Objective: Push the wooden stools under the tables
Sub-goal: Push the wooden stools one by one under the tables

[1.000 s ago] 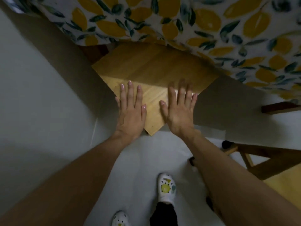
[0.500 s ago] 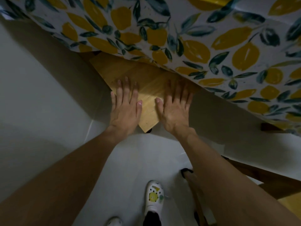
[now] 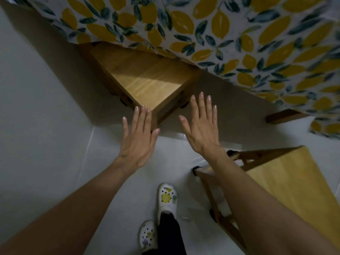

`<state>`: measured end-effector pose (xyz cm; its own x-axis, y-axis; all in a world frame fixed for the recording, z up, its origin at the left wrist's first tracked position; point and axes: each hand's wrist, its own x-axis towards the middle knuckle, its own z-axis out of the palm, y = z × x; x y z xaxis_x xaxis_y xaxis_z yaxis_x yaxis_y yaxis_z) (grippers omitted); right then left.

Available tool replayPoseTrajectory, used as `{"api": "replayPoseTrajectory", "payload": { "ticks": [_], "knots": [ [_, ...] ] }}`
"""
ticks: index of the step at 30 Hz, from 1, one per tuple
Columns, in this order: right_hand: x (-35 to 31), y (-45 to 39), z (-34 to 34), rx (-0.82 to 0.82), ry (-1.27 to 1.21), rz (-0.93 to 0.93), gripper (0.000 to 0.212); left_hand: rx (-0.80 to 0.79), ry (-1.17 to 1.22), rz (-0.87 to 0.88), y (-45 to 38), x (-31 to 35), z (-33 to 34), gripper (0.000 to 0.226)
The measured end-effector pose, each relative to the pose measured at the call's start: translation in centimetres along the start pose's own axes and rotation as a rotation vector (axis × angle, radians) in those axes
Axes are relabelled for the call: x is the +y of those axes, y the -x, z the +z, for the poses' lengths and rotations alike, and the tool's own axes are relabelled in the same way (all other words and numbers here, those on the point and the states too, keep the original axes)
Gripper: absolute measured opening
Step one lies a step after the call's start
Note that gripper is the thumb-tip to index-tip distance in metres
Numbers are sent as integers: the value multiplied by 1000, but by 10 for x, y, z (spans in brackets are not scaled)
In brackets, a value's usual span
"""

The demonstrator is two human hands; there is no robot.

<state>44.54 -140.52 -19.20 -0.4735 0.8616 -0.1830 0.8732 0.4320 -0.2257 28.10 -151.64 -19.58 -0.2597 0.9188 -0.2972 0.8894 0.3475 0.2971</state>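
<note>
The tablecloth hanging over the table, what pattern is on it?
Yellow lemons and dark green leaves on a white cloth, seen in the head view.

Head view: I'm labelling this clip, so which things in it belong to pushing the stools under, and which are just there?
Part of the job:
- square light wooden stool, partly under the table
- second light wooden stool, standing out on the floor
- lemon-print tablecloth covering the table
- left hand and right hand, both open

Just there:
- white clogs with charms
- pale floor
</note>
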Motion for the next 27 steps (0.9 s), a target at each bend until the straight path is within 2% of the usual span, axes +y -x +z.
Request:
{"api": "replayPoseTrajectory", "payload": {
  "ticks": [7, 12, 17, 21, 27],
  "knots": [
    [47, 100, -23, 159, -69, 137, 69, -101, 185, 95, 76, 78, 20, 73],
    [101, 168, -23, 125, -80, 229, 64, -185, 165, 197, 111, 135, 59, 72],
    [163, 231, -18, 81, -53, 246, 65, -218, 114, 255, 144, 189, 99, 72],
    [214, 278, -11, 42, -78, 233, 67, -162, 61, 260, 177, 241, 137, 75],
    [291, 352, 9, 53, -69, 118, 63, -21, 22, 194, 231, 310, 204, 70]
  ]
}}
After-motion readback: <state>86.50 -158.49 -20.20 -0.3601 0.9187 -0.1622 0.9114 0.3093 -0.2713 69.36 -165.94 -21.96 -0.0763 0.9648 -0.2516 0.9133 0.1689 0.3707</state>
